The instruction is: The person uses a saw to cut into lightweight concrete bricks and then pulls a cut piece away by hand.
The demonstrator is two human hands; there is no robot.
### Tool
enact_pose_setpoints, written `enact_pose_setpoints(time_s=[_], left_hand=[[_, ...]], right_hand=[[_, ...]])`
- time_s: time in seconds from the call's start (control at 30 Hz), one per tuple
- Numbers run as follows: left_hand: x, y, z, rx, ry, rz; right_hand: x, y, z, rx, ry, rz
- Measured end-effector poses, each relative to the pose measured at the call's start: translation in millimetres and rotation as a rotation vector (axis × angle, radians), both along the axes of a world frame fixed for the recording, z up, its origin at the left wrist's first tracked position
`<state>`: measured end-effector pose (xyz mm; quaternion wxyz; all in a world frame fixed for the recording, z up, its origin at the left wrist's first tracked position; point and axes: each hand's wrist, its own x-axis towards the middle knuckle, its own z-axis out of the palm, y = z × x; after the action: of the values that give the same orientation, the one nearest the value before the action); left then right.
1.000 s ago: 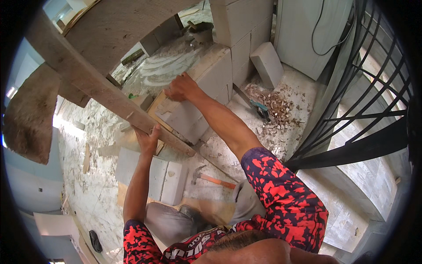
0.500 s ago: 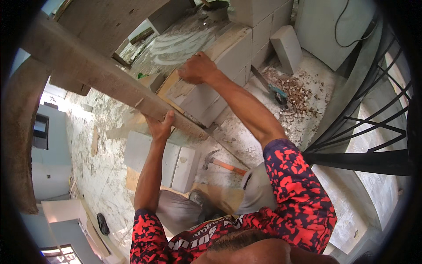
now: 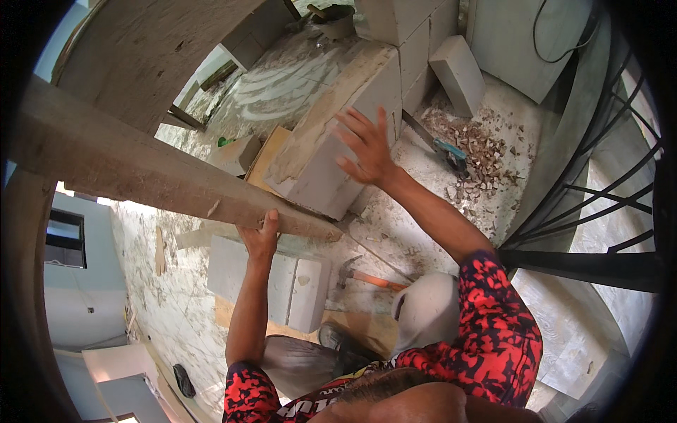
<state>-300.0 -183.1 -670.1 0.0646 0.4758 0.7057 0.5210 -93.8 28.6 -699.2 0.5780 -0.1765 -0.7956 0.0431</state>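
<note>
My left hand [image 3: 261,236] grips the edge of a long, rough wooden post [image 3: 176,176], its thumb on the near face and its other fingers hidden behind. The post slants across the view, its lower end close to a low wall of pale blocks [image 3: 352,151]. Mortar coats the wall's top. My right hand [image 3: 367,148] is raised with spread fingers in front of the wall's side and holds nothing. A thin board [image 3: 271,151] stands against the wall's end. Below my left hand lie pale blocks [image 3: 250,275], with a claw hammer with an orange handle [image 3: 374,280] to their right.
A handsaw with a blue handle [image 3: 450,151] lies beside a heap of rubble [image 3: 486,155]. One loose block [image 3: 458,74] leans near the wall. Black metal grillwork [image 3: 585,240] stands at the right. A bucket [image 3: 333,22] is at the back.
My right hand has come off the wall's top end, moved right and opened from a closed shape. My left hand stays on the post. The view has shifted slightly.
</note>
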Motion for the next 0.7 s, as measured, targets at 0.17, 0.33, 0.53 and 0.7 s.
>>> enact_pose_setpoints(time_s=[0.17,0.33,0.53,0.7], left_hand=[[10,8,0,0.074,-0.072,0.016],[6,1,4,-0.005,-0.093,0.029],[17,2,12,-0.045,-0.206,0.031],[-1,3,-7,0.093,-0.142,0.02]], right_hand=[[-78,39,39,-0.011,-0.158,-0.01],[-74,39,32,-0.033,-0.244,0.05],[-71,42,68,-0.298,-0.822,0.117],[-68,37,65,-0.302,-0.793,0.058]])
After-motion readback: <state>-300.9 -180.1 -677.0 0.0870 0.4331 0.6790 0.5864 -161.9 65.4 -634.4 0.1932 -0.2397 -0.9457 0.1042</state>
